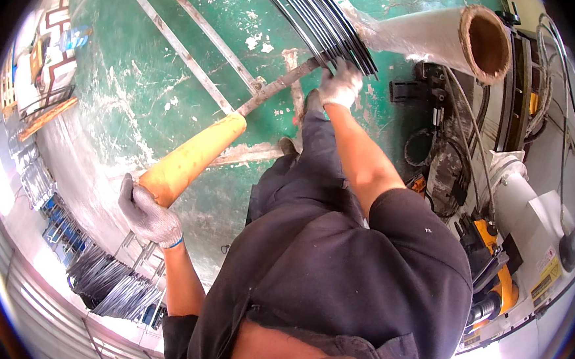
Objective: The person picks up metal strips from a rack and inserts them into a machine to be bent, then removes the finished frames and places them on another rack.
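Observation:
My left hand (pixel 150 214), in a grey-white knit glove, is closed round the near end of an orange tube (pixel 193 157). The tube's far end meets a worn metal bar (pixel 280 87) of a frame. My right hand (pixel 342 85), also gloved, is at the near ends of a bundle of long, thin black rods (pixel 323 20), where they cross the bar. Its fingers curl against the rods, and the fingertips are partly hidden. The rods run away from me toward the upper edge, side by side and slightly fanned.
A metal frame (pixel 183 48) lies over the scuffed green floor (pixel 121 97). At the right, a large cardboard tube (pixel 428 37) wrapped in clear film points its open end my way. Machinery with cables (pixel 449 117) stands below it. Bundled rods (pixel 116 284) are stacked at the far left.

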Tool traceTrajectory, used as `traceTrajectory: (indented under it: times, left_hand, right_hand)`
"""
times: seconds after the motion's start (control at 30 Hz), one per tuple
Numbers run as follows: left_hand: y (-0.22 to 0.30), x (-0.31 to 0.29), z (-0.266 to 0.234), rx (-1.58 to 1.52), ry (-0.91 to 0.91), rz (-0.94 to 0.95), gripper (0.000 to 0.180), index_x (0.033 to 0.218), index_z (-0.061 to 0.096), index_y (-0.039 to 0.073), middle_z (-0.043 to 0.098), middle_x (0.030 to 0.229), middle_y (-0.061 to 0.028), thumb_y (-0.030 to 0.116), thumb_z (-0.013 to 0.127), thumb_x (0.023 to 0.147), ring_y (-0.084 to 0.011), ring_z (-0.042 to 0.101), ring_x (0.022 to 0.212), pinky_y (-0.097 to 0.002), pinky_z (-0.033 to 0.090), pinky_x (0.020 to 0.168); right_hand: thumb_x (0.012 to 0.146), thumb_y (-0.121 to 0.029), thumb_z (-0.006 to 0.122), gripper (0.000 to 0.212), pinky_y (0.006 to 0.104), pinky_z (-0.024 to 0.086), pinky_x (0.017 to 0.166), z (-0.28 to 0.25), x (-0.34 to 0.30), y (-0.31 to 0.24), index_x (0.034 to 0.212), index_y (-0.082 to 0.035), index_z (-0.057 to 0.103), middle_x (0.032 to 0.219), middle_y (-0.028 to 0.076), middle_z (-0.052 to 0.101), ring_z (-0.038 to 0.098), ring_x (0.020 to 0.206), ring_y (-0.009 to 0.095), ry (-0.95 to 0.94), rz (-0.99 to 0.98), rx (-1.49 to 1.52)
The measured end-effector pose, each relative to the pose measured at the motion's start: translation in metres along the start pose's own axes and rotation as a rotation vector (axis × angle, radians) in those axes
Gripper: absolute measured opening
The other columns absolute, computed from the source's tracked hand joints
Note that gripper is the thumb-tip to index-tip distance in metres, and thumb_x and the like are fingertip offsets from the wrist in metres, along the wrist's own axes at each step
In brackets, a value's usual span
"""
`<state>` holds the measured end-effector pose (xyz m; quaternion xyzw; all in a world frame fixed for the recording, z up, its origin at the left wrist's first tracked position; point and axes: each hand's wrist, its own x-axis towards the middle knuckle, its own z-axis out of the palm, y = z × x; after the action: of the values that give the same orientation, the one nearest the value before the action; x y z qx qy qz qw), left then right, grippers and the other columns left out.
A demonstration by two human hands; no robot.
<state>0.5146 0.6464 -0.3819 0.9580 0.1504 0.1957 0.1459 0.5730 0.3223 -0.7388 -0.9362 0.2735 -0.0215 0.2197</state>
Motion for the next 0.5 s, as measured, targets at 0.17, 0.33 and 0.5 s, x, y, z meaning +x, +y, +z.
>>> traceTrajectory:
  times: [0.17,0.33,0.5]
  left_hand:
    - [0.003,0.004,0.003,0.023,-0.003,-0.028,0.034,0.125,0.064,-0.011,0.068,0.123,-0.0243,0.014,0.052,0.105,-0.0339,0.066,0.112,-0.0416,0.051,0.1]
    - [0.0,0.0,0.003,0.005,-0.003,-0.093,0.035,0.125,0.063,-0.011,0.067,0.126,-0.0242,0.015,0.05,0.106,-0.0342,0.065,0.114,-0.0428,0.05,0.102]
    - [0.0,0.0,0.006,-0.026,0.008,-0.093,0.036,0.125,0.063,-0.012,0.067,0.127,-0.0248,0.015,0.049,0.106,-0.034,0.063,0.117,-0.0428,0.048,0.104]
  right_hand:
    - [0.082,-0.038,0.079,0.064,0.0472,0.045,0.1,0.038,0.028,-0.032,0.134,-0.008,0.056,0.139,0.009,0.052,0.055,0.121,0.032,-0.192,-0.108,-0.225]
    - [0.079,-0.035,0.08,0.066,0.0473,0.045,0.1,0.044,0.009,-0.035,0.135,-0.009,0.057,0.133,0.008,0.056,0.055,0.121,0.031,-0.19,-0.159,-0.148]
    - [0.079,-0.028,0.079,0.057,0.0474,0.046,0.098,0.035,0.027,-0.045,0.129,-0.009,0.059,0.122,0.012,0.061,0.057,0.117,0.033,-0.154,-0.053,-0.117]
